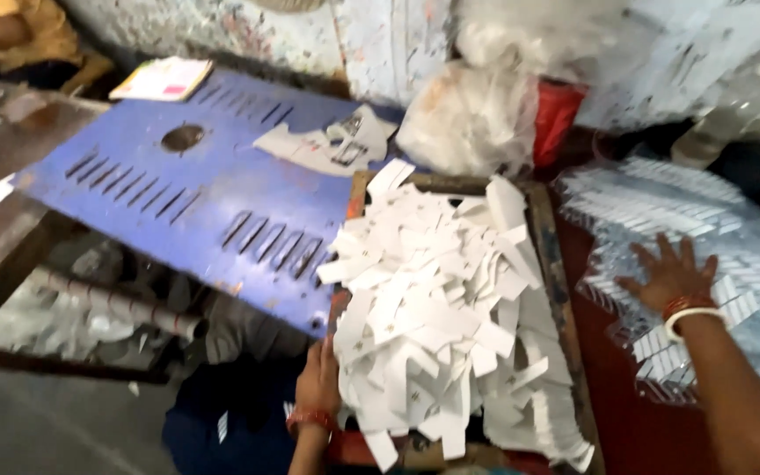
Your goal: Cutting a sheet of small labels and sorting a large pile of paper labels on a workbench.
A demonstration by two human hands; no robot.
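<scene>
A heap of white paper cards (450,308) fills a shallow wooden tray (549,255) in front of me. My left hand (320,380) rests against the tray's near left edge, touching the cards; whether it grips one I cannot tell. My right hand (668,277), fingers spread, lies flat on a spread of clear plastic blister strips (661,207) to the right of the tray. Red and white bangles circle both wrists.
A blue slotted metal panel (195,193) slopes at the left, with paper scraps (323,145) and a notebook (162,79) on it. White plastic bags (472,119) stand behind the tray by a peeling wall. Another person in yellow (19,35) sits at far left.
</scene>
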